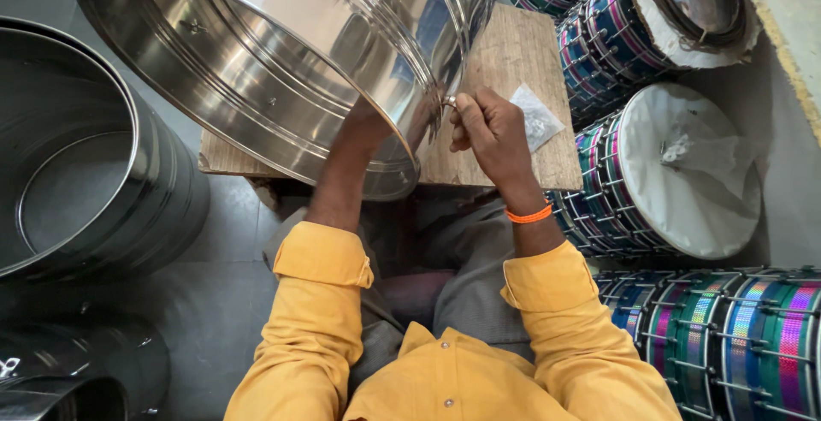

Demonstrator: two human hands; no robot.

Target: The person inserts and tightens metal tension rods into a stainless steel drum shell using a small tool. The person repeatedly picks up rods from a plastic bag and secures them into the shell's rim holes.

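A large shiny steel drum shell [256,53] lies tilted on a small wooden board [513,53] in front of me. My left hand [363,121] reaches inside the shell at its near rim, fingers hidden by the metal. My right hand [487,126] is outside the shell wall, pinching a small metal fitting [449,102] against the rim. An orange band sits on my right wrist. A small clear plastic bag [537,113] lies on the board just right of my right hand.
Another steel shell [85,173] stands at the left, and a dark one [68,378] at bottom left. Finished drums with coloured striped sides and white heads [676,173] are stacked at the right and lower right [735,335].
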